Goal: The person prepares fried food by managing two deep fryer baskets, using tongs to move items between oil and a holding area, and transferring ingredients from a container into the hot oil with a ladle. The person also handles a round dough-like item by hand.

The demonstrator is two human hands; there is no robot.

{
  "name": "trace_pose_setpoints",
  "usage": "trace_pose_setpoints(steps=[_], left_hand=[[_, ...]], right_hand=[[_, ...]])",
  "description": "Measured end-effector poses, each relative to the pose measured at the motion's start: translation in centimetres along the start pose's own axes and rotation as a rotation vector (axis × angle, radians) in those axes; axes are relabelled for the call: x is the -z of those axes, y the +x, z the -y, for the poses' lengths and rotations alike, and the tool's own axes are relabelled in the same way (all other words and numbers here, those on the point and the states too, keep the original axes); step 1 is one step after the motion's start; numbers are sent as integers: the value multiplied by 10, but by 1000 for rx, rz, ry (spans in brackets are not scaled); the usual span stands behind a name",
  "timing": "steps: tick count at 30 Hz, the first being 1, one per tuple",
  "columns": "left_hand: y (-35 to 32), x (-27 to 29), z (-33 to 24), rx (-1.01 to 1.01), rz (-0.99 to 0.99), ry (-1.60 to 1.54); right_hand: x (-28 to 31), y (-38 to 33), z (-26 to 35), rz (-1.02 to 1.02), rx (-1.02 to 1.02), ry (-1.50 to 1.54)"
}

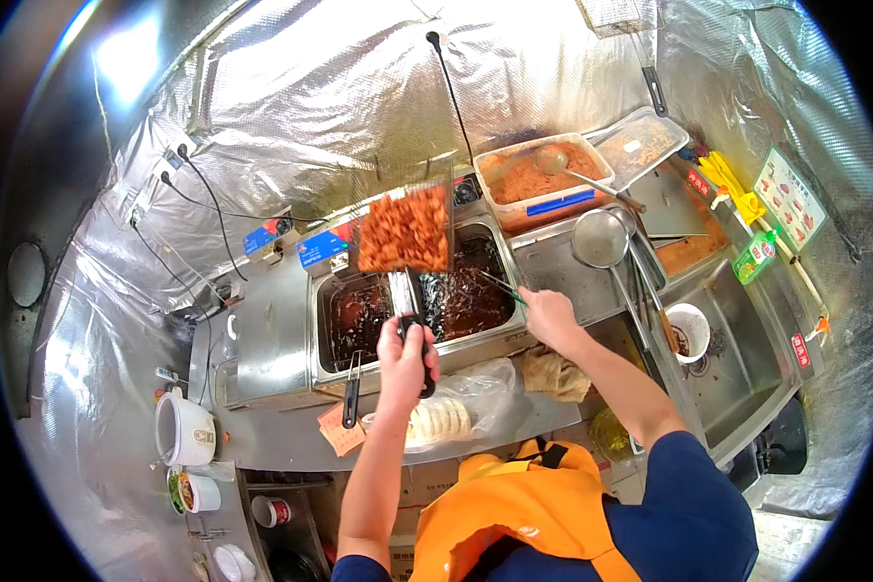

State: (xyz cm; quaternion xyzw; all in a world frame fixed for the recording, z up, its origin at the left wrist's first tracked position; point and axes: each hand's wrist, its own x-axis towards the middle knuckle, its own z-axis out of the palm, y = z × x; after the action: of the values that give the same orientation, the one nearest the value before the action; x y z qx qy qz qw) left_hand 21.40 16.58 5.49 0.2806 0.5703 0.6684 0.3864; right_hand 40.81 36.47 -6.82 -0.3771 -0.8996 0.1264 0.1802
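My left hand (404, 357) is wrapped round the black handle (411, 325) of a wire fry basket (451, 199). Reddish-brown fried pieces, seemingly meat, (403, 231) fill the basket, which is held above the fryer (323, 335). Beneath it, dark oil (470, 306) glistens in the fryer's well. My right hand (551, 315) grips a thin tool with a green end (502, 286), perhaps tongs; its tip reaches over the oil to the right of the basket. Another black basket handle (351, 403) hangs over the fryer's front edge.
Behind right, a plastic tub (543, 209) of orange-red coating holds a ladle (592, 182). A round strainer (599, 241) rests over steel trays. Farther right is a sink (742, 373) with a white bucket (689, 332). A bag of pale rolls (441, 422) and brown cloth (556, 373) lie in front.
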Motion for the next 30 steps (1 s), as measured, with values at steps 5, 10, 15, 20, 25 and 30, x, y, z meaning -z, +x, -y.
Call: trace_pose_setpoints(steps=[5, 10, 15, 20, 25, 30], left_hand=[[3, 21, 56, 75, -50, 37], [-1, 18, 49, 55, -16, 52], [-25, 6, 49, 18, 8, 13], [-1, -8, 20, 3, 36, -87], [-11, -17, -13, -98, 22, -64], [-23, -26, 41, -27, 64, 35]], right_hand=[[46, -34, 19, -154, -30, 221], [114, -2, 69, -247, 116, 314], [105, 22, 72, -108, 20, 163], [138, 64, 71, -163, 48, 226], [157, 80, 99, -276, 116, 333], [64, 64, 77, -398, 59, 496]])
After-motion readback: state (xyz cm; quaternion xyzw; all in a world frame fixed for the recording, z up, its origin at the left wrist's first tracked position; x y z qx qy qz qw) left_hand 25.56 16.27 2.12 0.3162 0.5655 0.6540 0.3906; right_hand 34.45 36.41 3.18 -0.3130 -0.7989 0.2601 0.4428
